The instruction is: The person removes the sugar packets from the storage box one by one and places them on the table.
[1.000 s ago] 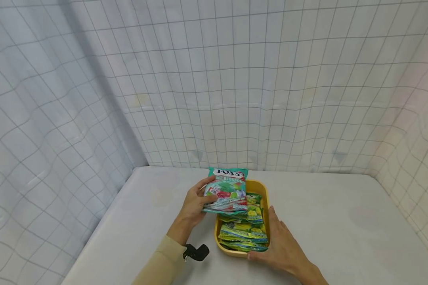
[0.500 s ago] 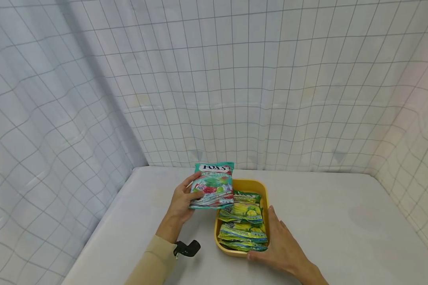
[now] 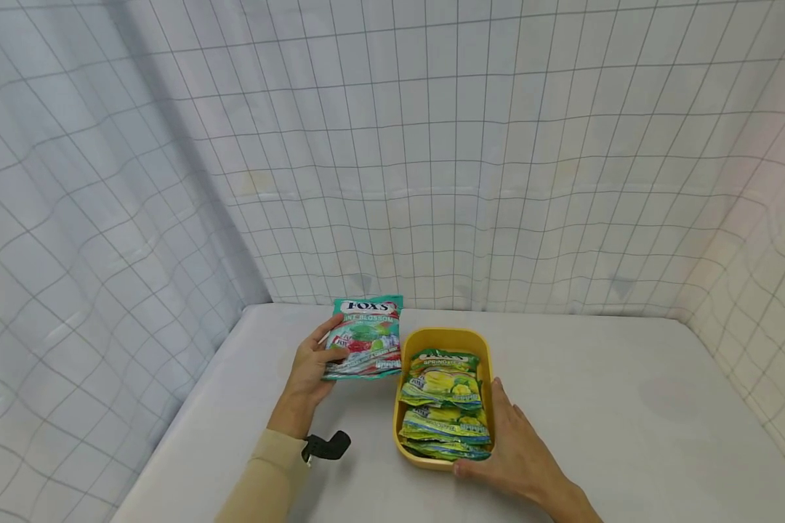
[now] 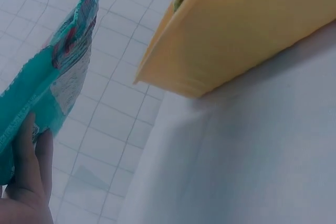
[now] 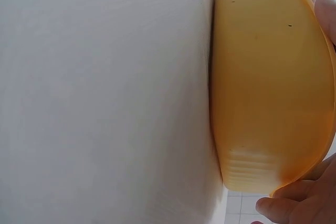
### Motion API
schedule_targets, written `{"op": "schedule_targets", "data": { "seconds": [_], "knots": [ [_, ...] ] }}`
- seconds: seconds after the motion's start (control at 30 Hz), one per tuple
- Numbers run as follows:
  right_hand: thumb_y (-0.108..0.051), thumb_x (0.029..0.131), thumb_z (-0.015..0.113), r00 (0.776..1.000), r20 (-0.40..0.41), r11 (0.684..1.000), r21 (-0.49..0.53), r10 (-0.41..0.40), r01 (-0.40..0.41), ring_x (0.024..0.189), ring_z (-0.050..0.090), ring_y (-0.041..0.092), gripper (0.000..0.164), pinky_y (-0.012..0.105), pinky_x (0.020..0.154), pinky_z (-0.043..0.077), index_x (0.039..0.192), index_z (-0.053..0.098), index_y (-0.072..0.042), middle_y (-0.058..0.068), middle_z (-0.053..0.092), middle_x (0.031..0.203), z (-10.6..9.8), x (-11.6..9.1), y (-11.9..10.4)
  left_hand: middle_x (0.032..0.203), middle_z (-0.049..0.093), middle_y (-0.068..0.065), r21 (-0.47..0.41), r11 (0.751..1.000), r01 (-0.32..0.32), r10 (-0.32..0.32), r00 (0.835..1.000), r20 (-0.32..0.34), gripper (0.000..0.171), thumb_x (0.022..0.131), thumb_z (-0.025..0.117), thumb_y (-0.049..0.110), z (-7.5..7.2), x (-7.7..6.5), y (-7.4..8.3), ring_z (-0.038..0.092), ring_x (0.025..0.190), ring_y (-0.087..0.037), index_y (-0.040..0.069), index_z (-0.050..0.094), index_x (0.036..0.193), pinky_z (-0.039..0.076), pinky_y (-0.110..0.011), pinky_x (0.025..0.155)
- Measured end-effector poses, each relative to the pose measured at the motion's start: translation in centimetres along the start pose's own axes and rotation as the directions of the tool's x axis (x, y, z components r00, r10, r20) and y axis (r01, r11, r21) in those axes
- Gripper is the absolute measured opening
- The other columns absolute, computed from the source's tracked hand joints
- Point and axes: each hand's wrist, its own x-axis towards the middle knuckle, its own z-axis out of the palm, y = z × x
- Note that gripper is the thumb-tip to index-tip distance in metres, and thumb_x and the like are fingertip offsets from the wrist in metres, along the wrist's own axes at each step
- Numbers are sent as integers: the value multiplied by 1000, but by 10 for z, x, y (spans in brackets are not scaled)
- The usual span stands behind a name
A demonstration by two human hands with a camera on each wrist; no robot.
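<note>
My left hand holds a teal bag of candy marked FOX'S, thumb over its front and fingers behind. The bag hangs just left of a yellow plastic tub, above the table. In the left wrist view, the fingers lie against the back of the bag, apart from the tub. My right hand rests at the tub's near right corner, its fingers straight along the right side and thumb at the front edge. Several green-and-yellow candy bags lie overlapping inside the tub.
The tub stands on a white table. White grid-patterned curtains enclose the table at the back and both sides. A black strap device sits on the left wrist.
My left hand has carried the teal candy bag leftward from over the tub to beside it, uncovering more of the green-and-yellow bags. The right hand and the tub have stayed put.
</note>
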Motion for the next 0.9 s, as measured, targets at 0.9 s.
{"op": "schedule_targets", "data": {
  "seconds": [0.9],
  "knots": [
    [-88, 60, 72, 998, 26, 998, 40, 51, -52, 148, 28, 41, 152, 55, 119, 23, 161, 4, 3, 22, 12, 166, 1, 0, -1, 153, 39, -24, 122, 989, 88, -88, 996, -9, 80, 82, 52, -27, -41, 11, -42, 60, 118, -28, 3, 40, 155, 58, -37, 85]
  ]
}}
